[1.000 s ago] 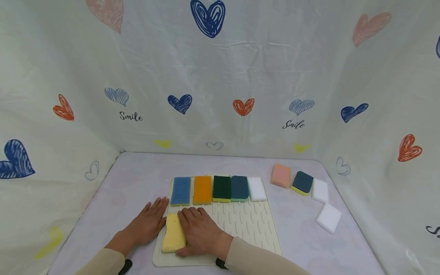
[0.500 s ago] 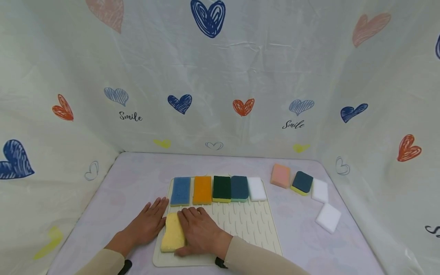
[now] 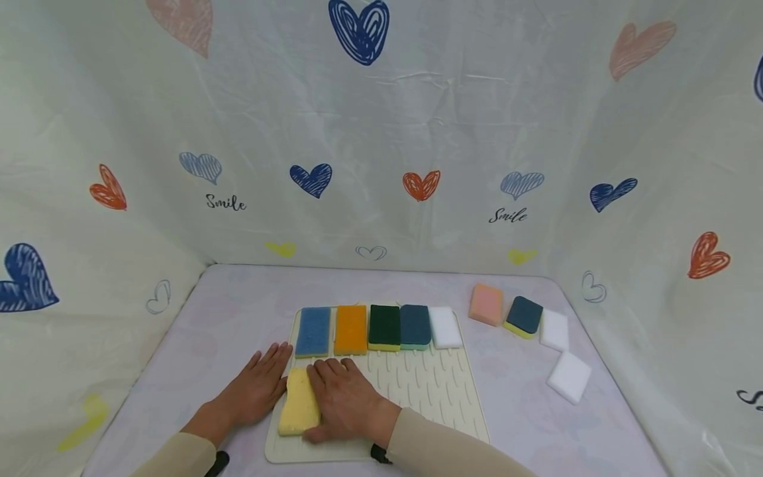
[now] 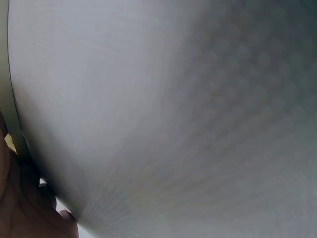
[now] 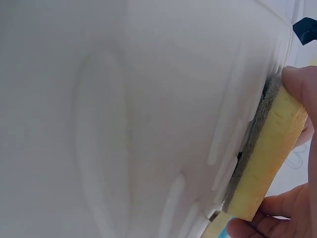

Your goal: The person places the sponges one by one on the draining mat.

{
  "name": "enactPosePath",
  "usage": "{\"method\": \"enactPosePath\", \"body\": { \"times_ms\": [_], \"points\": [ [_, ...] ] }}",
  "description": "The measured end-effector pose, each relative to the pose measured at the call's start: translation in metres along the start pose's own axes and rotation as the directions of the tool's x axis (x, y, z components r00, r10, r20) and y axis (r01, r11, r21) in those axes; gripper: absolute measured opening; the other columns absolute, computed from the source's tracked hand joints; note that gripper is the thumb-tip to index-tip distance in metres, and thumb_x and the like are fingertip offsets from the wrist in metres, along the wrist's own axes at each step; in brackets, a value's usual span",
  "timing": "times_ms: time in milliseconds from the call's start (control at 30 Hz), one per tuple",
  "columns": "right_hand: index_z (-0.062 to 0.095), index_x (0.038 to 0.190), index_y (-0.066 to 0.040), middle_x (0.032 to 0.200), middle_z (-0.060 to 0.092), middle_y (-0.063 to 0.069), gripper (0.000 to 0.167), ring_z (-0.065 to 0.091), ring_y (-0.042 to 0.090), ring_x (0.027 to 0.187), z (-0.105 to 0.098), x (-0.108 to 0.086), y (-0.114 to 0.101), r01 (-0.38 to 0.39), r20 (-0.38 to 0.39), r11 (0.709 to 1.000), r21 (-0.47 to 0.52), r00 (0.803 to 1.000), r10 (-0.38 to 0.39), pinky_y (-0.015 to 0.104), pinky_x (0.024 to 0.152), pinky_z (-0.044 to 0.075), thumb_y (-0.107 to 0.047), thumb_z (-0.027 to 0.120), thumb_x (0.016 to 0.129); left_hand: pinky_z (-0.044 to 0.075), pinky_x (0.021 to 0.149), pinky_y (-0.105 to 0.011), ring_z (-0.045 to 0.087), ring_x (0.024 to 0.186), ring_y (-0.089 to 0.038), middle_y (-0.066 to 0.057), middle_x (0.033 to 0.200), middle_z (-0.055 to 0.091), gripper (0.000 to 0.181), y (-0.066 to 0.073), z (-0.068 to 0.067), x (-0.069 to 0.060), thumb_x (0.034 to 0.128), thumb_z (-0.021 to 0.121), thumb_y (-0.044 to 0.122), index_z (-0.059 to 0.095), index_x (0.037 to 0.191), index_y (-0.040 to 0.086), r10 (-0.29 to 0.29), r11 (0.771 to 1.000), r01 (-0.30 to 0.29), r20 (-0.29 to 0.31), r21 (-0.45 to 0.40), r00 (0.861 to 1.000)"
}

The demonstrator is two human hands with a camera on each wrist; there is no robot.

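A yellow sponge [image 3: 300,403] lies on the front left of the ribbed cream mat [image 3: 429,391]. My right hand [image 3: 352,404] grips it by its right side, thumb at the near end and fingers at the far end. In the right wrist view the sponge [image 5: 267,153] shows a grey underside on the mat, between thumb and fingers. My left hand [image 3: 253,391] lies flat with straight fingers at the mat's left edge, close beside the sponge. Part of the left hand [image 4: 34,208] shows in the left wrist view's lower left corner.
Along the mat's back edge stand a blue sponge [image 3: 313,331], an orange one [image 3: 351,329], a dark green one [image 3: 385,326], a dark blue one [image 3: 415,326] and a white one [image 3: 446,328]. Right of the mat lie a pink sponge [image 3: 486,305], a dark-topped one [image 3: 524,316] and two white ones [image 3: 569,377].
The yellow sponge and my right hand have shifted very slightly away from me and to the left. My left hand has stayed in place.
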State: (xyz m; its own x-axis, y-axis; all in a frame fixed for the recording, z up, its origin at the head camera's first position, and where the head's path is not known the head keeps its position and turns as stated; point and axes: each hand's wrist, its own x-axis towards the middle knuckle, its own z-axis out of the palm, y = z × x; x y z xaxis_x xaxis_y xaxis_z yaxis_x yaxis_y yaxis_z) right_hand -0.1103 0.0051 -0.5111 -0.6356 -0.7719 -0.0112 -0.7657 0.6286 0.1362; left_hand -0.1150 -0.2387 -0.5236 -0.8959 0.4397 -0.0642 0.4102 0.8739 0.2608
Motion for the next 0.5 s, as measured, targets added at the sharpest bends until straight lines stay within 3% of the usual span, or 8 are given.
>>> {"method": "enactPosePath", "body": {
  "times_ms": [500],
  "points": [
    [0.04,0.161,-0.013,0.153,0.05,0.001,0.106,0.051,0.016,0.134,-0.0024,0.0007,0.0012,-0.004,0.033,1.0,0.028,0.999,0.003,0.036,0.111,0.045,-0.089,0.05,0.087,0.03,0.121,-0.068,0.035,0.155,-0.047,-0.026,0.166,0.038,0.061,0.0015,-0.0026,-0.0004,0.1117,0.052,0.025,0.035,0.161,-0.007,0.005,1.0,-0.005,-0.014,-0.002,1.0]
  ]
}}
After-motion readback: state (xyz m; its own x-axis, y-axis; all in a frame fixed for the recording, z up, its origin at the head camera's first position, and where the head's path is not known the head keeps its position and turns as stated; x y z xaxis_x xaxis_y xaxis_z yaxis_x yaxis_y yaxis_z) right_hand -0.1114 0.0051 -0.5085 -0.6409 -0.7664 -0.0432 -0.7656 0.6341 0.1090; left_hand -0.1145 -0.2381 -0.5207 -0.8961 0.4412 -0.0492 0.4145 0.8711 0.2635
